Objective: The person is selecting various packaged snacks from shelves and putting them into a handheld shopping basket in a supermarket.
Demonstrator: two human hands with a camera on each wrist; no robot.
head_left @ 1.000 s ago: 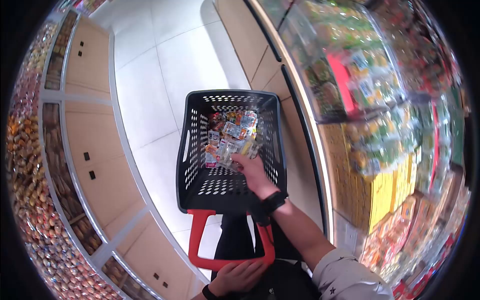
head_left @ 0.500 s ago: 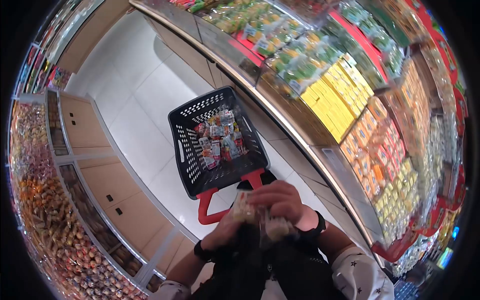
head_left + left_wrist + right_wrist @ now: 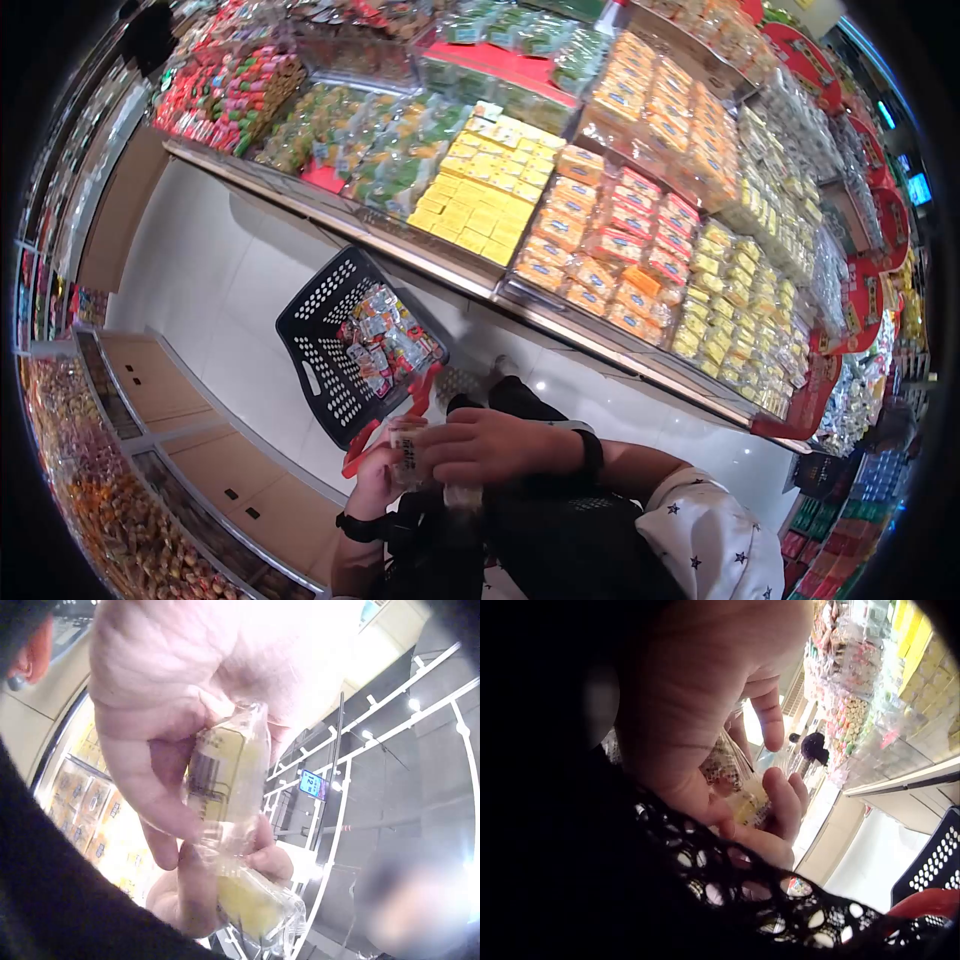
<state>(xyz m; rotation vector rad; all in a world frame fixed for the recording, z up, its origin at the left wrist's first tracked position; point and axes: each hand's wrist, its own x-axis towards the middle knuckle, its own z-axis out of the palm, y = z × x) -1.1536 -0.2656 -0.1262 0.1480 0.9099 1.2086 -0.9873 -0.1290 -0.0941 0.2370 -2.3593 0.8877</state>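
Note:
In the head view both hands are together in front of the torso. The left hand (image 3: 372, 482) grips a small clear packet (image 3: 408, 458) with printed wrapping. Over it lies the right hand (image 3: 495, 448), with another clear packet (image 3: 462, 496) beneath its fingers. From the left wrist, the left hand (image 3: 169, 712) curls around a packet with yellowish contents (image 3: 232, 776); the right hand's fingers (image 3: 196, 889) pinch near a second yellow packet (image 3: 255, 907). From the right wrist, the right hand (image 3: 720, 697) meets the left fingers (image 3: 784, 814) at the packet (image 3: 748, 804).
A black basket (image 3: 325, 375) with a red handle (image 3: 362, 450) stands left of the legs, holding several packets (image 3: 385, 335). Display counters (image 3: 480, 290) run diagonally ahead and right, with yellow boxes (image 3: 480, 195). Cabinets (image 3: 220, 470) and loose sweets (image 3: 120, 530) line the left.
The right hand has come out of the basket with a packet and joined the left, which has left the red handle. The view has turned right toward the counters; the basket appears farther left.

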